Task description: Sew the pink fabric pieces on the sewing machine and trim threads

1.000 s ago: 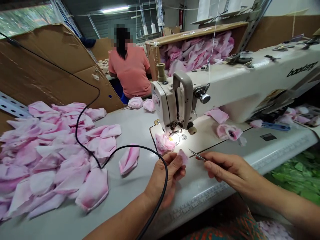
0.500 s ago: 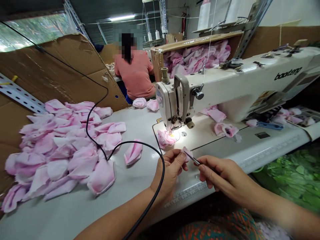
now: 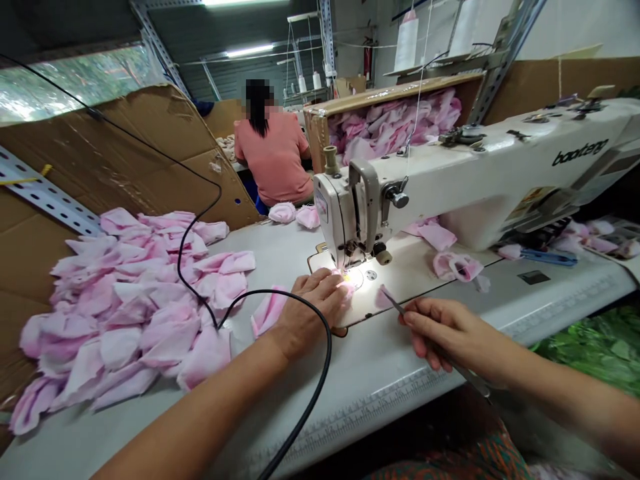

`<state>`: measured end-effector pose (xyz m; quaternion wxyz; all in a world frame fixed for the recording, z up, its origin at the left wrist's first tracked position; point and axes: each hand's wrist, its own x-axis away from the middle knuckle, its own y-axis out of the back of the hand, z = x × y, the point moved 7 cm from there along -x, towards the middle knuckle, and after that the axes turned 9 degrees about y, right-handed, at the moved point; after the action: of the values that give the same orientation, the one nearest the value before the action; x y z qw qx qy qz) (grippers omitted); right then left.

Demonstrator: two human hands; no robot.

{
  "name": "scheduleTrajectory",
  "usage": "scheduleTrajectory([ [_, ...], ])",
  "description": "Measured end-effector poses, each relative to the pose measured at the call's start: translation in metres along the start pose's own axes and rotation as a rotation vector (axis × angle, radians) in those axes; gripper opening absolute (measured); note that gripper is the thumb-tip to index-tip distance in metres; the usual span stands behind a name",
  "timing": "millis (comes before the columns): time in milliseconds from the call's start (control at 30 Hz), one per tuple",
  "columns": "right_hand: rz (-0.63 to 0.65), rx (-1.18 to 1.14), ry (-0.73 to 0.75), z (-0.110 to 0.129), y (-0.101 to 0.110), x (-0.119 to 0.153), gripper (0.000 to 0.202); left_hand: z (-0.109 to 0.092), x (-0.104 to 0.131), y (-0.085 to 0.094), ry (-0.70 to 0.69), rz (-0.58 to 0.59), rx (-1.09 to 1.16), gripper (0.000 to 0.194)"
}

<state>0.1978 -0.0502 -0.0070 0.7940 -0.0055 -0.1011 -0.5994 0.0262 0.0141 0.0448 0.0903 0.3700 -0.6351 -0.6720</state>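
The left hand (image 3: 310,310) has let go of the small pink fabric petal (image 3: 384,297) and slid forward, now pressing flat on the bunched pink fabric piece (image 3: 345,285) under the white sewing machine's (image 3: 450,180) needle. The right hand (image 3: 445,333) pinches thin metal tweezers (image 3: 400,308), tip touching the petal. It lies on the counter (image 3: 380,373) between both hands, nearer the right.

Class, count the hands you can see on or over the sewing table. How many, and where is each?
2. The left hand rests by the needle plate; the right hand holds tweezers nearby. The seated person's hands are hidden.
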Motion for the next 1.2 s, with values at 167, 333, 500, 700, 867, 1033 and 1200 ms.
scheduleTrajectory([
  [167, -0.03, -0.128, -0.08, 0.004, 0.005, -0.025, 0.028, 0.007, -0.001, -0.033, -0.099, 0.237, -0.075, 0.032],
  [333, -0.043, -0.186, -0.115, 0.005, 0.007, -0.044, 0.024, -0.001, -0.004, -0.038, -0.181, 0.275, -0.125, 0.026],
  [500, -0.013, -0.2, -0.118, 0.001, 0.003, -0.059, 0.023, 0.002, -0.011, -0.035, -0.124, 0.331, -0.11, 0.052],
  [700, -0.033, -0.158, -0.155, -0.002, 0.0, -0.066, 0.021, 0.004, -0.014, -0.043, -0.117, 0.407, -0.156, 0.051],
  [867, -0.045, -0.145, -0.167, 0.004, -0.004, -0.068, 0.019, 0.008, -0.01, -0.048, -0.131, 0.315, -0.169, 0.026],
  [1033, -0.038, -0.109, -0.132, 0.004, -0.008, -0.071, 0.025, 0.004, -0.01, -0.04, -0.153, 0.171, -0.095, 0.021],
  [1200, -0.023, -0.084, -0.09, 0.001, -0.012, -0.074, 0.028, 0.004, -0.01, -0.037, -0.114, 0.086, 0.071, 0.023],
])
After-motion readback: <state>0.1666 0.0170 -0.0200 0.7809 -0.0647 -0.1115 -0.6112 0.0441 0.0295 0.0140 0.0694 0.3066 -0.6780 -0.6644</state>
